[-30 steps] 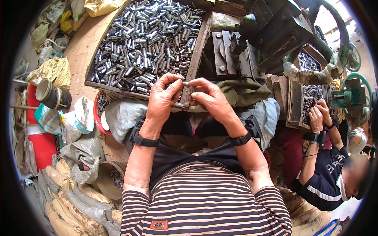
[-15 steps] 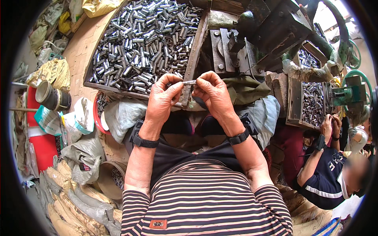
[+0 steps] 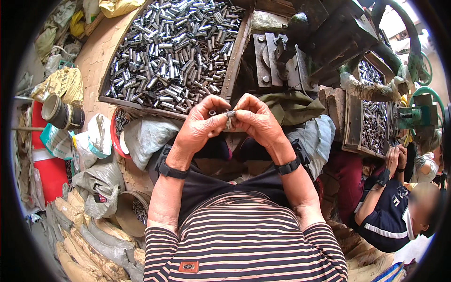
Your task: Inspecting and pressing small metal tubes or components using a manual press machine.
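Note:
In front of my lap my two hands meet at a small metal tube (image 3: 230,113). My left hand (image 3: 201,126) pinches one end between thumb and forefinger, its other fingers curled. My right hand (image 3: 259,123) grips the opposite end the same way, so fingertips cover much of the tube. A round open tube end (image 3: 212,113) also shows by the left forefinger; whether that hand holds it I cannot tell. Just beyond my hands is a wide tray (image 3: 141,109) heaped with loose short metal tubes (image 3: 174,61).
A dark machine (image 3: 329,42) with a bolted plate stands beyond my right hand, a green cloth (image 3: 291,107) before it. At right, a co-worker (image 3: 385,211) sits by another tray (image 3: 352,122) of metal pieces. Sacks (image 3: 98,188) and a bucket (image 3: 131,214) lie at left.
Both hands have come closer together and slightly lower, and the tube between them shows less of its length. The co-worker's hands have shifted a little.

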A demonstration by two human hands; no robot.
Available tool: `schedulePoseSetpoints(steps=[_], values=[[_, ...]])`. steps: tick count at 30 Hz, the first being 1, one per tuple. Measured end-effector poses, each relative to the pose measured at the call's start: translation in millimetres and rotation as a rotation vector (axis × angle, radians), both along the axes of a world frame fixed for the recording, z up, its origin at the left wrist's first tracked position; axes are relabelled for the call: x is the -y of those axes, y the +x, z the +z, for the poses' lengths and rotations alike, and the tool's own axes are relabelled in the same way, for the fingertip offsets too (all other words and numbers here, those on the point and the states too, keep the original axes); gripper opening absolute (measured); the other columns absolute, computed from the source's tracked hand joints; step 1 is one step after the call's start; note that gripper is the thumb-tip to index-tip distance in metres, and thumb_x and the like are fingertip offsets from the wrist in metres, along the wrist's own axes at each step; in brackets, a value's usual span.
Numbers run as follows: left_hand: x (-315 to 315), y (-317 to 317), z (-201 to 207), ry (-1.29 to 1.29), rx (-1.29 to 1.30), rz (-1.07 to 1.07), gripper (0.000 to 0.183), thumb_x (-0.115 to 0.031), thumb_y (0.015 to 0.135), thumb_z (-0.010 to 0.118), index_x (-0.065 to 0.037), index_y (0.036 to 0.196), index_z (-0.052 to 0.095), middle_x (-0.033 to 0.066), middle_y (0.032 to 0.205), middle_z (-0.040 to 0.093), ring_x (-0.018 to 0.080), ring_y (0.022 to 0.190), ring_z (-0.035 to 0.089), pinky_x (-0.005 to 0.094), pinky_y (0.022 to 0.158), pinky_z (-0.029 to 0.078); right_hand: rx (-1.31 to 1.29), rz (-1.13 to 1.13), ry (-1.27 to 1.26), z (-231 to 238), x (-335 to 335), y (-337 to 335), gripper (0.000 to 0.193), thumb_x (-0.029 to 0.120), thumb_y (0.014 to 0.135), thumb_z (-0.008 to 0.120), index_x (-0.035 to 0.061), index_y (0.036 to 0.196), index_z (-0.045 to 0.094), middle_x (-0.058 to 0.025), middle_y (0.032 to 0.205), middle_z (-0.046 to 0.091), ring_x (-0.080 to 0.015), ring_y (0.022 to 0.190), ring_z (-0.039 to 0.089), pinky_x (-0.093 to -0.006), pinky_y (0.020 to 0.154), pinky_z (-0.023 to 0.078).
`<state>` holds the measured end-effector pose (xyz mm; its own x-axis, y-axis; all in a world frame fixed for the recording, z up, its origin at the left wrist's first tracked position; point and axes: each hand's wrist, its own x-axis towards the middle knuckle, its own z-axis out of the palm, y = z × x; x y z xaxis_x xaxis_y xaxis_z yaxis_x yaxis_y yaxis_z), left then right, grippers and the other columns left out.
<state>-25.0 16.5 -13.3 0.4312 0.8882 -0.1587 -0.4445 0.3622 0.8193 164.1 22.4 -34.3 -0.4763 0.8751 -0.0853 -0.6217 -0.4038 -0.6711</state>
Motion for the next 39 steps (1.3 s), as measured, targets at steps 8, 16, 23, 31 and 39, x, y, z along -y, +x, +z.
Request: schedulePoseSetpoints(steps=[8,16,23,31,39], values=[[-0.8,-3.1,-3.5,0.072,0.027,0.048,0.015,-0.011,0.092,0.061,-0.004,0.105,0.059,-0.0005,0.068,0.054,0.0036,0.052,0.042,0.0168,0.046,0.03,0.42,-0.153,0.262,25.5,2.3,-2.8,0.014,0.009,0.086,0.069,0.004,0.084,0.056,-0.0008,0.076,0.06,-0.0066,0.068,0.057,-0.0224,0.062,0.048],[10.2,-2.0,17.0,0.255,-0.277,0.123,0.009,-0.008,0.091,0.062,-0.004,0.099,0.064,-0.0035,0.072,0.054,0.0018,0.055,0.044,0.0165,0.047,0.032,0.393,-0.161,0.188,29.2,9.9,-2.2,0.014,0.009,0.085,0.069,0.0039,0.083,0.056,-0.0007,0.073,0.06,-0.0074,0.067,0.057,-0.0221,0.062,0.048],[4.4,-2.2,15.8,0.141,-0.186,0.046,0.011,-0.01,0.091,0.062,-0.004,0.1,0.062,-0.0035,0.068,0.053,0.0017,0.056,0.044,0.0167,0.048,0.032,0.142,0.038,0.11,27.9,5.8,-0.1,0.011,0.008,0.087,0.067,0.0034,0.085,0.057,-0.0044,0.074,0.061,-0.0099,0.068,0.059,-0.0256,0.064,0.051],[-3.6,7.6,25.3,0.232,-0.403,0.184,0.011,-0.009,0.091,0.06,-0.002,0.099,0.064,-0.0028,0.07,0.056,0.0021,0.058,0.047,0.0183,0.051,0.037,0.414,-0.207,0.203,24.4,7.0,-1.9,0.007,0.008,0.09,0.062,0.0028,0.093,0.058,-0.0021,0.079,0.061,-0.0089,0.07,0.059,-0.0232,0.064,0.05],[10.1,-2.6,39.6,0.336,-0.466,0.0,0.008,-0.004,0.086,0.064,-0.002,0.094,0.064,-0.0017,0.073,0.059,0.0036,0.061,0.051,0.0192,0.055,0.041,0.199,0.074,0.044,28.3,12.1,14.0,0.011,0.009,0.087,0.066,0.0016,0.092,0.059,-0.0053,0.079,0.063,-0.0131,0.068,0.062,-0.0278,0.065,0.054]])
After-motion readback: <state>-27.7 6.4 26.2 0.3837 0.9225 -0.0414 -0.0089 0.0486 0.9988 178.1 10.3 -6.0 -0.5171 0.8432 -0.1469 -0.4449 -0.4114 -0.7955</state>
